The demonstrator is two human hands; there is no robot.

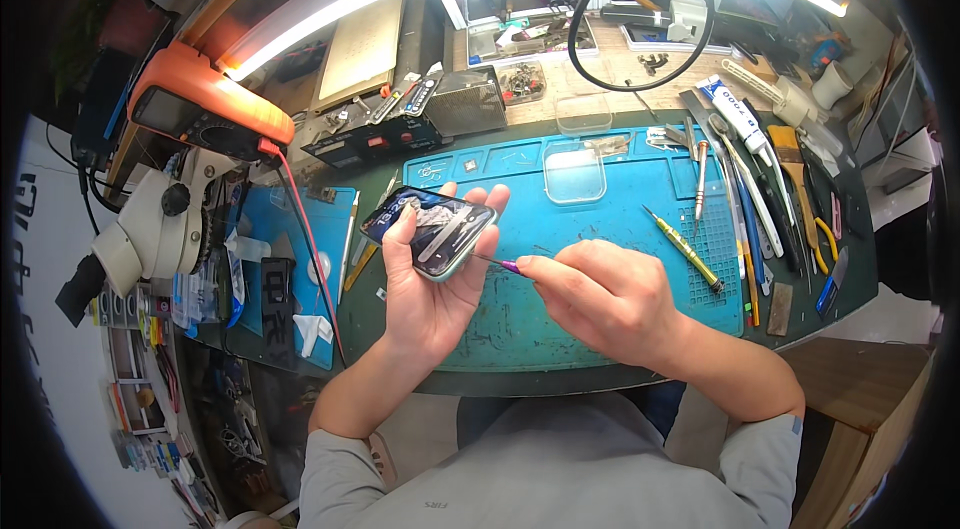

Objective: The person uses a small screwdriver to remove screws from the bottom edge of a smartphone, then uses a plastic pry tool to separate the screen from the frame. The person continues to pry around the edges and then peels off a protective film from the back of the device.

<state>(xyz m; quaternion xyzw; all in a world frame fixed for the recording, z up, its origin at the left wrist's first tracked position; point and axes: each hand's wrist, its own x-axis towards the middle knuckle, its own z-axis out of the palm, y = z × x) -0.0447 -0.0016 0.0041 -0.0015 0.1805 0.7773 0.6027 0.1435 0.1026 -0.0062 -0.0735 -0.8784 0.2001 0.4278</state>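
Observation:
My left hand [432,274] holds an opened smartphone [428,230] above the blue work mat [600,229], its inner side up with a silvery strip across it. My right hand [600,294] pinches a thin tool with a purple handle [508,267]. Its fine tip points left and touches the phone's lower right edge. Both forearms come in from the lower edge in grey sleeves.
A yellow-handled screwdriver [685,249] lies on the mat to the right, a clear plastic case [574,174] behind it. Tweezers, brushes and a glue tube [735,114] line the right side. A microscope [160,224] and an orange multimeter [205,104] stand left.

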